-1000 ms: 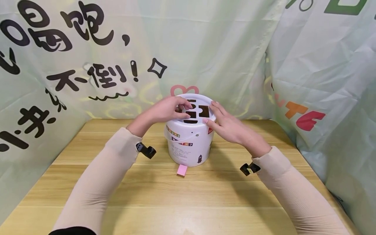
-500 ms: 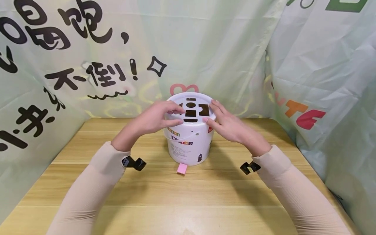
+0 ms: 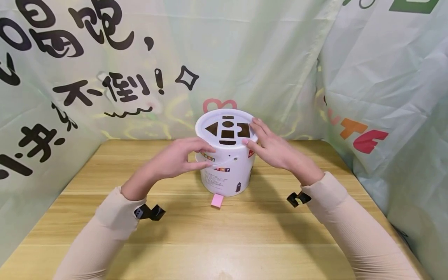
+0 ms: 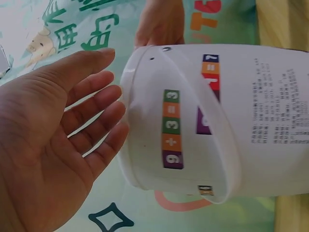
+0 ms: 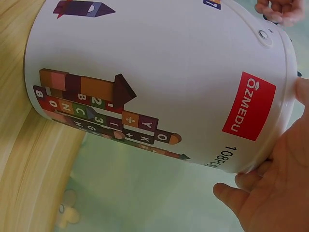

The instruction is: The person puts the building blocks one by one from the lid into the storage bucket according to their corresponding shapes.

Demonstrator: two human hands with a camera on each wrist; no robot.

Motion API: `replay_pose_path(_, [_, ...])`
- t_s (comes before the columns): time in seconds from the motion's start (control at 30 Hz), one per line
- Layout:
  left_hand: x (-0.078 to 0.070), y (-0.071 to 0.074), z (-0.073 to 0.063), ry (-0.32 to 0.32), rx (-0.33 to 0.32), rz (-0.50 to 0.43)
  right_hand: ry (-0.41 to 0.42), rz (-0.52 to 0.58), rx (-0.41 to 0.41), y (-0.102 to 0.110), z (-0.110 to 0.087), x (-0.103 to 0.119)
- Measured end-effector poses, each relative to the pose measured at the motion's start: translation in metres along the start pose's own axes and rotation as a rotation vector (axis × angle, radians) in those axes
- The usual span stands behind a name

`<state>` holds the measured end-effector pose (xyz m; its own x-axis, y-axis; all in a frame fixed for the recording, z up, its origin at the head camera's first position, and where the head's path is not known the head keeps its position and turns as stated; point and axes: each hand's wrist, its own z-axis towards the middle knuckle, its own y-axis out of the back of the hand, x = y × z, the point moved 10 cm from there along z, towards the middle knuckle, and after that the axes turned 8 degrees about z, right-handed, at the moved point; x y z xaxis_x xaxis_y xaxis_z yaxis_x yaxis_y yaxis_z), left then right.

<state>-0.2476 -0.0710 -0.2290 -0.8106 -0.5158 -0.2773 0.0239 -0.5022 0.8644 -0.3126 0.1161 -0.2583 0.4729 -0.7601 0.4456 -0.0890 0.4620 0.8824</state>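
A white bucket (image 3: 227, 181) with printed number labels stands upright on the table. Its white lid (image 3: 238, 119) has several dark cut-outs, among them a triangle, a circle and rectangles. My right hand (image 3: 274, 151) rests on the lid's right edge, fingers fairly straight and thumb spread toward the front. My left hand (image 3: 173, 157) is at the bucket's front left with relaxed fingers, holding nothing; in the left wrist view its fingertips (image 4: 118, 137) are right by the lid's edge. The bucket's white handle (image 4: 219, 121) hangs down along its side. A pink block (image 3: 217, 200) lies at the bucket's foot.
The wooden table (image 3: 224, 233) extends on all sides of the bucket. A pale printed curtain (image 3: 266, 58) closes off the back, with more cloth on the left and right. Each wrist wears a black camera mount (image 3: 150, 212).
My left hand has drawn back from above the lid toward the left and front, uncovering the triangular cut-out. The right hand has stayed at the lid's edge.
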Motion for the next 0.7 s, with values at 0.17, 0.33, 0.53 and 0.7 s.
replay_pose_path(0.17, [0.0, -0.019, -0.008, -0.02, 0.048, -0.013, -0.002, 0.0, 0.002, 0.0, 0.0, -0.001])
replay_pose_path(0.33, [0.003, -0.047, -0.018, -0.032, 0.133, -0.018, -0.001, -0.003, 0.002, -0.001, 0.001, -0.002])
replay_pose_path(0.53, [0.01, -0.079, -0.027, -0.031, 0.237, -0.008, -0.006, 0.001, 0.008, -0.001, 0.001, -0.002])
replay_pose_path(0.7, [0.02, -0.105, -0.034, -0.002, 0.311, -0.005, -0.012, 0.0, 0.009, -0.001, 0.001, -0.002])
